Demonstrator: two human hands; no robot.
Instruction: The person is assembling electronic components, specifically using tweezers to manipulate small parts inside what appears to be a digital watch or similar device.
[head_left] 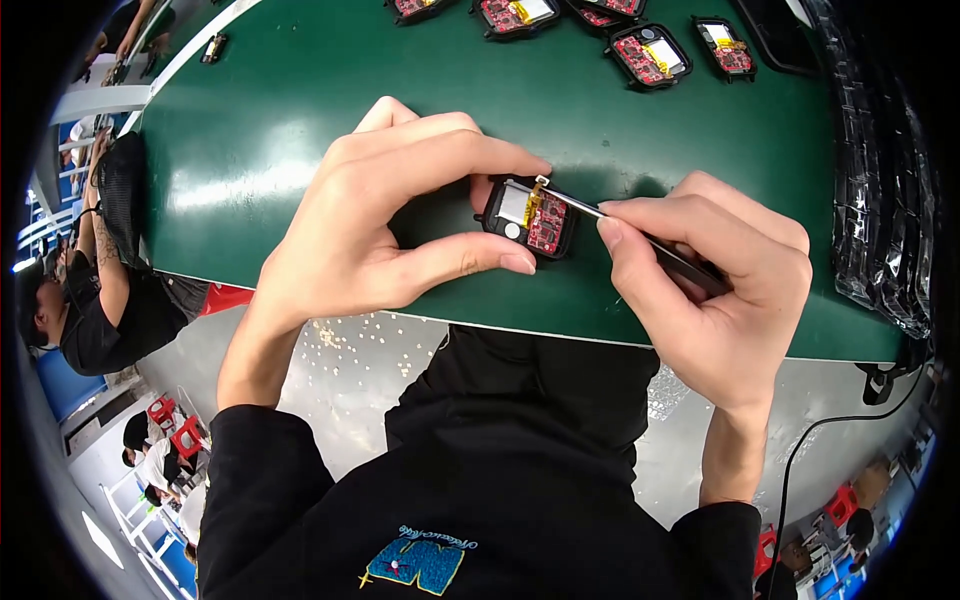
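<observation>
My left hand is closed around the edges of a small black device housing, thumb at its near side and index finger at its far side. Inside the open housing are a red circuit board, a silver battery and yellow tape. In my right hand is a pair of tweezers, dark at the grip and silver toward the point. Its tip meets a small pale connector at the housing's far edge, close to my left index fingertip. Whether the tip grips the connector is too small to tell.
Several similar housings with red boards, one of them here, lie at the far side of the green table. Black plastic-wrapped trays are stacked at the right. A small part lies far left. Another person sits at the left.
</observation>
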